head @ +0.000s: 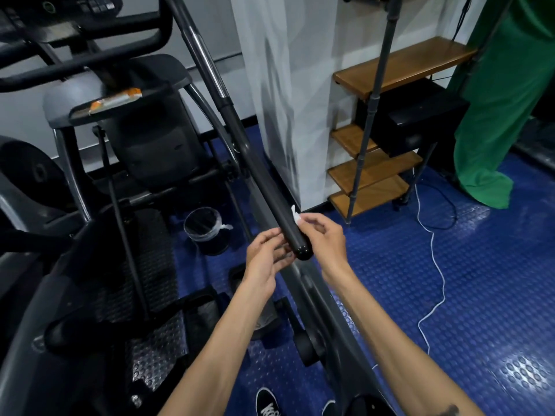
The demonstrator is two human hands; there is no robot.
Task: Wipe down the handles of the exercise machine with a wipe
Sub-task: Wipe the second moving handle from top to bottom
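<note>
Handle (270,190): a long black bar of the exercise machine (126,181), running diagonally from the upper left down to a rounded end cap near the centre of the view. The upper section is chromed; the lower section is matte black.

Left side: a grey ledge on the exercise machine carries a flat orange-and-white packet (115,101). Below it, on the blue studded floor (450,280), stands a small round bin (203,225) fitted with a clear liner; the liner edge is knotted at the right rim. Contents of the bin cannot be determined.

Centre: the left hand (265,258) is positioned just left of the end cap, fingers loosely curled toward the handle. Whether it grips the handle cannot be determined. The wipe (295,213) is small, white and crumpled, and lies against the right side of the handle just above the end cap. The right hand (322,235) pinches the wipe between thumb and fingertips and holds it to the handle. Both forearms extend from the bottom edge.

Right side: a wooden shelf unit (399,67) with dark metal posts stands against a white wall. A white cable (432,259) trails across the floor. A green cloth (504,100) hangs at the upper right corner.
</note>
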